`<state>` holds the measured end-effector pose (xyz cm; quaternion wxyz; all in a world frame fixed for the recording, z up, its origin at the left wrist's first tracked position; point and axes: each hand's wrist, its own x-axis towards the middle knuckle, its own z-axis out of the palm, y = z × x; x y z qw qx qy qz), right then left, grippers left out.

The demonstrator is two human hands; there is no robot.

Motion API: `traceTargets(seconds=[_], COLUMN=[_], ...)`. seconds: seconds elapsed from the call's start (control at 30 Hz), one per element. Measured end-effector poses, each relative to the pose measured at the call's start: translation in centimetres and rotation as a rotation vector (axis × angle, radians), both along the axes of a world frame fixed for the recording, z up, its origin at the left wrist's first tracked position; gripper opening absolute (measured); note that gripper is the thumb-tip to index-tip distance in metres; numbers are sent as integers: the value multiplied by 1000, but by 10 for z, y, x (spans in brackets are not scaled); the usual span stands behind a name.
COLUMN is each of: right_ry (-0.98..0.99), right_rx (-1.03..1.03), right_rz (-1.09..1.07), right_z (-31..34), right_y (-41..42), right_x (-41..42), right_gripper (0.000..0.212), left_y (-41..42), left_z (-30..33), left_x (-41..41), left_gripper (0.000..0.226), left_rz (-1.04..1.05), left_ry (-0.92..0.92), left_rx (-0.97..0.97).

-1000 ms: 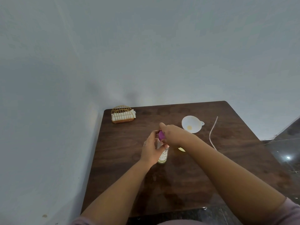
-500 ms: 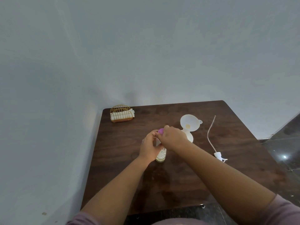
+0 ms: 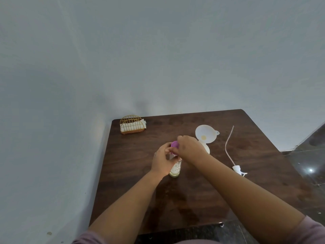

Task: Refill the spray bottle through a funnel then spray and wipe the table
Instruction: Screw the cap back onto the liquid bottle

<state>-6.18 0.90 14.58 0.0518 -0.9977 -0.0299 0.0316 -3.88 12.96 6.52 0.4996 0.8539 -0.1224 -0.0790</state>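
Note:
A small clear refill bottle (image 3: 175,169) with pale liquid stands on the dark wooden table (image 3: 133,191). My left hand (image 3: 161,161) grips its body. My right hand (image 3: 189,149) is closed over its purple cap (image 3: 174,144) from the right. Just behind my right hand a white funnel (image 3: 204,133) sits in the neck of the spray bottle (image 3: 207,149), which my hand mostly hides. The white spray head (image 3: 237,168) lies on the table to the right, with its long thin tube (image 3: 227,147) pointing to the far side.
A gold wire napkin holder (image 3: 131,125) with white napkins stands at the table's far left corner. Walls close off the left and far sides. Dark glossy floor (image 3: 309,155) shows to the right, beyond the table edge.
My right hand has turned on the purple cap, which now shows more above my left fingers. My right arm shifted, so the spray head and the bottle under the funnel came into view.

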Motion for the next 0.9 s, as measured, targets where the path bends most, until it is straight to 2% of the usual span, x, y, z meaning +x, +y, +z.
traceTargets(seconds=[0.1,0.2,0.27,0.3,0.37,0.43,0.5,0.6,0.7,0.77,0.87,0.9], right_ry=[39,-40,-12,17,9,-23,-6,66,161,141,23,8], right_rx=[-23,92,148,90,-88,-105,-60,-14,-16,-29,27,39], right_rz=[-44,-56,78,143,180,67,-46,-64,84,82,-104,-173], right_z=[6,8,8,5,4,1,5,14,17,11,3,3], right_y=[-10,-12,-7,-4,5,11,14,9,4,3,6,7], right_x=[0,0,-1,-1,-5,-5,-2,2,-1,-3,-3,-3], right_gripper=[49,33,46,51,41,31,35,42,54,62,31,33], left_y=[1,-2,-4,-5,-3,-1,-1,-3,-3,-2,-3,-3], left_z=[1,4,5,4,2,1,-1,0,1,3,1,1], left_x=[0,1,0,1,0,-1,-1,-2,0,0,-2,-3], left_gripper=[41,41,42,42,45,51,53,42,57,70,59,55], left_rz=[12,-6,-2,9,22,18,4,-1,30,12,10,13], left_ry=[1,18,23,22,38,50,56,54,72,43,17,-2], left_rx=[-30,-45,-38,-39,-61,-79,-64,-19,-90,-64,-35,-11])
